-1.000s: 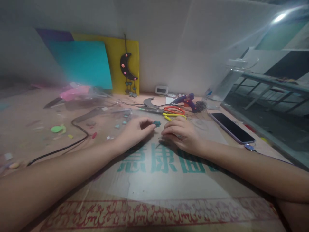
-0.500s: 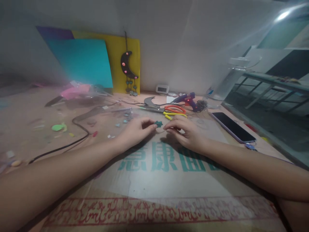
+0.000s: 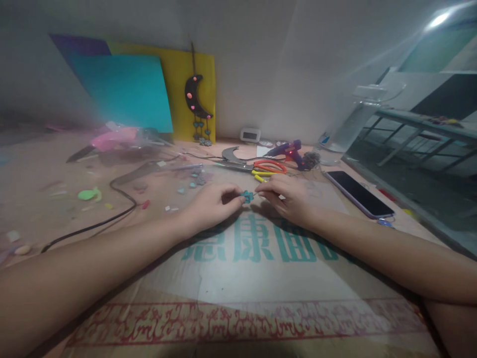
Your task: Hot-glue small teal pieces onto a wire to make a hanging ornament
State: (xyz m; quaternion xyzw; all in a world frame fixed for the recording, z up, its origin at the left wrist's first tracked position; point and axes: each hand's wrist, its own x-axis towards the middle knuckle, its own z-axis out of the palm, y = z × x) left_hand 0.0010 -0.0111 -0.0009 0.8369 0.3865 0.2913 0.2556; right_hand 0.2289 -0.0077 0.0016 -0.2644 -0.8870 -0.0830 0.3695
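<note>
Between the thumb and fingers of my left hand (image 3: 219, 203) is a small teal flower-shaped piece (image 3: 247, 197). My right hand (image 3: 285, 199) is pinched just to the right of it, on what looks like a thin strand reaching the flower. Both hands are above the printed board (image 3: 238, 283). Beyond them lie scissors with orange handles (image 3: 270, 166), yellow handles (image 3: 260, 177) and a grey crescent (image 3: 234, 154). Small teal pieces (image 3: 193, 184) rest left of the hands.
A dark crescent ornament (image 3: 192, 97) hangs before yellow card (image 3: 167, 74). A glue gun (image 3: 288, 151) with a red light, a phone (image 3: 358, 194) and a clear bottle (image 3: 345, 127) stand or lie to the right. A black cable (image 3: 93, 227) crosses the left side.
The teal flower has turned and moved slightly right and down in my left hand. My right hand's fingertips have come up closer to it. The view has shifted a little.
</note>
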